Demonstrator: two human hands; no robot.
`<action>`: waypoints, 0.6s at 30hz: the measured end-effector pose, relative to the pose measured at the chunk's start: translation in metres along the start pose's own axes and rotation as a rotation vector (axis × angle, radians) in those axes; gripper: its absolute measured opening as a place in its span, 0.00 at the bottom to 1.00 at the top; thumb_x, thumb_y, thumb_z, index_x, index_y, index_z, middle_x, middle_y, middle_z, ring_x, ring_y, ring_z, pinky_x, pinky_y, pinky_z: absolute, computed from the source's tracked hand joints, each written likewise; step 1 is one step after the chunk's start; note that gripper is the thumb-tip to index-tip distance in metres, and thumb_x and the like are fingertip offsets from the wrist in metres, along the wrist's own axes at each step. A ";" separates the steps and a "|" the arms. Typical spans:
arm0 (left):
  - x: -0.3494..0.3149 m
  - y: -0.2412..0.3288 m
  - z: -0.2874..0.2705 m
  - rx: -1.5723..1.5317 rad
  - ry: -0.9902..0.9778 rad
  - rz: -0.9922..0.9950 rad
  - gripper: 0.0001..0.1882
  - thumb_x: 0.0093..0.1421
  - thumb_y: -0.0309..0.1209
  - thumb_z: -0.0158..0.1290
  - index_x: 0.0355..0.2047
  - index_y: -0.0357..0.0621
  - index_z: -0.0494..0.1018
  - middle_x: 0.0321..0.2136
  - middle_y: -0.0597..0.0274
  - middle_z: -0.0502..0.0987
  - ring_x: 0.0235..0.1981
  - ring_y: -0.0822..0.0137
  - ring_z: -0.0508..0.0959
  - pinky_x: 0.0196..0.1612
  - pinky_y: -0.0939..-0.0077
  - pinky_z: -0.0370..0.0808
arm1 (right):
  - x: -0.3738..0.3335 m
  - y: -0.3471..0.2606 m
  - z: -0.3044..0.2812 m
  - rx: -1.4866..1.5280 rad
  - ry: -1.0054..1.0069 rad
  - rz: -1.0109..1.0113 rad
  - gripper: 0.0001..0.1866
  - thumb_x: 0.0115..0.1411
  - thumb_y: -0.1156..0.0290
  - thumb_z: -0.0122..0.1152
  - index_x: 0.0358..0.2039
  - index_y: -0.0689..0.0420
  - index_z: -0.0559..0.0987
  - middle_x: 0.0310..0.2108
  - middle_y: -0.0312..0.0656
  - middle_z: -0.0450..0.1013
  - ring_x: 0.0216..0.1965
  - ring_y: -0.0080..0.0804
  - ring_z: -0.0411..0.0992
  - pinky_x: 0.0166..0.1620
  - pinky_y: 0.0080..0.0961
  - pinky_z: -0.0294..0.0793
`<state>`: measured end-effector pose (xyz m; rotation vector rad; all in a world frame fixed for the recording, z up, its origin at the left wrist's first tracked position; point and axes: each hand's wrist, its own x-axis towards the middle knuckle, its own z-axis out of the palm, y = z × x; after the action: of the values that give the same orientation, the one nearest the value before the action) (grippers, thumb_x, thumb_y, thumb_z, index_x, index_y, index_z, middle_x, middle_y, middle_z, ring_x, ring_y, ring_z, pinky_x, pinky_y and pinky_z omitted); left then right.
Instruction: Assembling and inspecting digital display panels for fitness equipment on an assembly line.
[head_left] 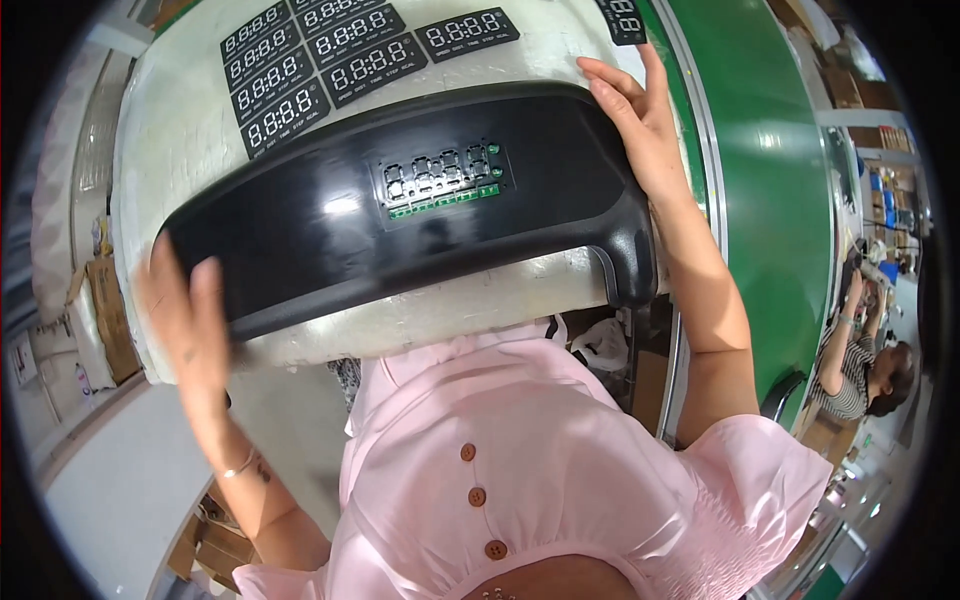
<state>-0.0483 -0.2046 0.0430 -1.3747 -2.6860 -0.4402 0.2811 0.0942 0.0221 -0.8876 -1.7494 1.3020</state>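
Observation:
A long, curved black plastic housing (300, 235) lies across the worktop in front of me. Near its middle is a display window (440, 182) with digit-shaped cutouts and green circuit board showing through. My left hand (185, 310), blurred, is at the housing's left end, thumb and fingers apart. My right hand (640, 125) is spread beside the right end, its thumb near the upper corner. One raised right fingertip meets the lower corner of a black digit overlay (625, 22) cut off by the view's top; I cannot tell whether it is gripped.
Several black digit overlays (370, 70) lie in rows beyond the housing on the pale padded surface (180, 140). To the right runs a metal rail (703, 130) and a green worktop (765, 200). A person in a striped top (850, 375) works at far right. Cardboard (108, 320) stands at left.

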 end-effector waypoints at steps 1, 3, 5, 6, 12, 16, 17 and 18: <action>0.006 0.055 0.010 0.139 0.059 0.153 0.34 0.61 0.47 0.51 0.61 0.38 0.61 0.61 0.40 0.59 0.64 0.43 0.55 0.65 0.51 0.50 | -0.003 0.003 -0.003 -0.009 0.000 0.004 0.45 0.63 0.65 0.59 0.67 0.67 0.39 0.51 0.48 0.71 0.54 0.30 0.68 0.59 0.25 0.63; 0.010 0.155 0.008 -0.032 -0.115 0.387 0.43 0.51 0.52 0.59 0.60 0.38 0.61 0.60 0.41 0.60 0.63 0.44 0.57 0.64 0.46 0.51 | -0.010 -0.002 -0.010 0.002 0.077 0.057 0.44 0.63 0.65 0.58 0.67 0.65 0.40 0.52 0.48 0.71 0.52 0.30 0.68 0.58 0.26 0.64; -0.001 0.220 0.034 -0.483 -0.157 0.743 0.45 0.49 0.54 0.59 0.56 0.28 0.63 0.59 0.35 0.59 0.62 0.37 0.58 0.63 0.47 0.52 | -0.004 0.005 0.004 -0.007 0.030 0.054 0.44 0.63 0.66 0.58 0.67 0.64 0.40 0.52 0.48 0.71 0.52 0.31 0.68 0.57 0.26 0.64; -0.005 0.251 0.043 -0.676 -0.313 0.912 0.45 0.49 0.55 0.59 0.55 0.27 0.64 0.59 0.34 0.59 0.60 0.37 0.59 0.63 0.47 0.53 | -0.004 0.006 0.003 -0.028 0.048 0.038 0.44 0.63 0.66 0.59 0.67 0.63 0.41 0.52 0.48 0.71 0.52 0.31 0.69 0.57 0.26 0.65; 0.009 0.257 0.018 -0.893 -0.280 1.221 0.22 0.47 0.42 0.62 0.36 0.38 0.76 0.41 0.50 0.74 0.44 0.48 0.72 0.51 0.50 0.64 | -0.032 -0.016 -0.074 -0.181 0.418 0.038 0.34 0.64 0.62 0.56 0.65 0.60 0.56 0.57 0.47 0.65 0.55 0.31 0.66 0.53 0.26 0.68; 0.011 0.256 0.039 -0.641 -0.105 0.899 0.31 0.49 0.47 0.59 0.45 0.35 0.72 0.47 0.49 0.71 0.53 0.45 0.66 0.55 0.46 0.61 | -0.032 -0.038 -0.067 -0.062 0.486 -0.075 0.21 0.65 0.66 0.56 0.55 0.64 0.71 0.48 0.43 0.73 0.48 0.26 0.71 0.52 0.24 0.69; -0.009 0.266 0.056 -0.928 -0.166 1.172 0.30 0.50 0.48 0.58 0.43 0.34 0.72 0.47 0.47 0.70 0.53 0.45 0.66 0.54 0.41 0.60 | -0.024 -0.046 -0.060 -0.061 0.477 -0.081 0.21 0.65 0.66 0.56 0.55 0.64 0.71 0.48 0.43 0.73 0.48 0.26 0.71 0.52 0.24 0.69; -0.017 0.277 0.049 -1.046 -0.621 1.530 0.27 0.51 0.46 0.58 0.43 0.36 0.73 0.47 0.47 0.71 0.52 0.47 0.69 0.54 0.46 0.64 | -0.022 -0.055 -0.052 0.026 0.417 -0.155 0.18 0.64 0.69 0.58 0.51 0.64 0.74 0.43 0.41 0.74 0.43 0.25 0.72 0.49 0.22 0.72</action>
<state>0.1871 -0.0506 0.0508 -3.5035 -0.5882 -1.2815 0.3327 0.0843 0.0814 -0.9131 -1.4385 0.9554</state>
